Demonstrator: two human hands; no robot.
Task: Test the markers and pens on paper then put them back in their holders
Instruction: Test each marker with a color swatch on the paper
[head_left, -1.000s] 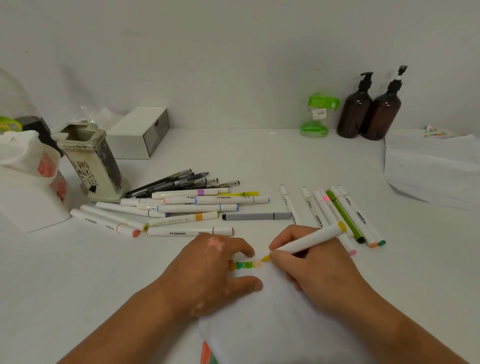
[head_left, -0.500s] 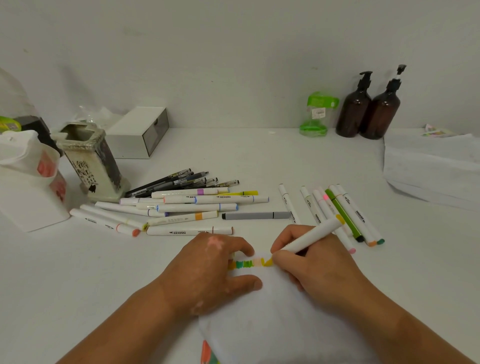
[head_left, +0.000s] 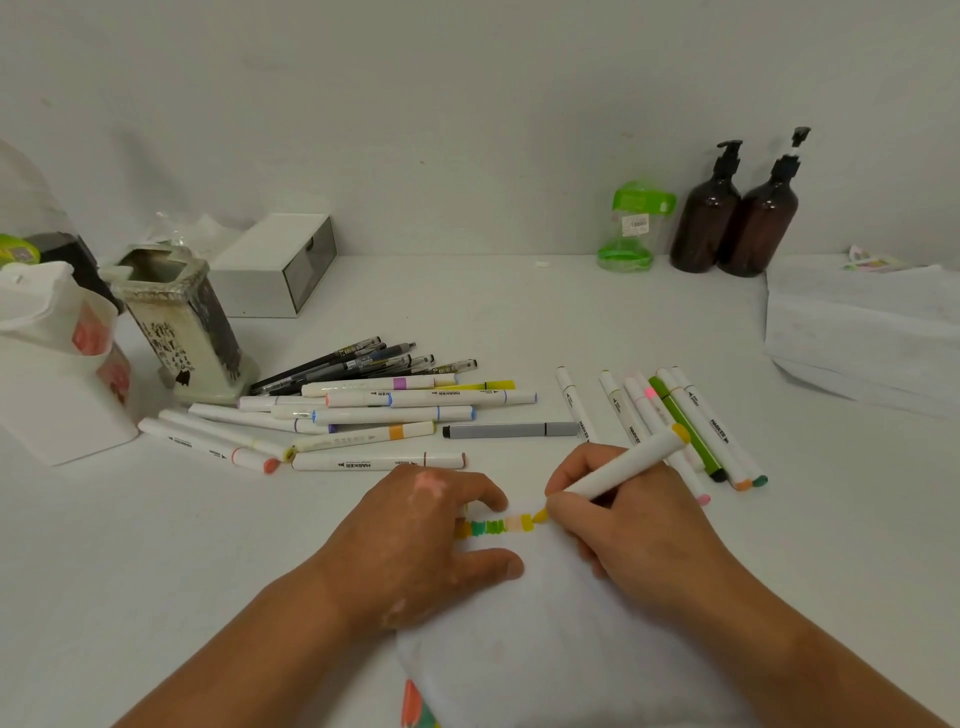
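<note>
Yellow marker (head_left: 623, 465) gripped in the fingers of your right hand (head_left: 641, 530), tip on the paper (head_left: 545, 649) at the right end of the swatch row (head_left: 496, 526). Fingers of your left hand (head_left: 415, 540) are released, pressing the paper just left of that tip. Loose markers (head_left: 389, 415) lie beyond both.

white marker (head_left: 626, 465): yellow tip | paper (head_left: 540, 623): white, green-peach-yellow swatches | pump bottles (head_left: 732, 223): brown

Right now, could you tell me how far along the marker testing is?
Several colour swatches sit in a row on the paper. The right hand holds the yellow marker, tip at the row's end, while the left hand presses the paper. Remaining: the markers and pens lie loose on the table; none stick out of the holder.
</note>
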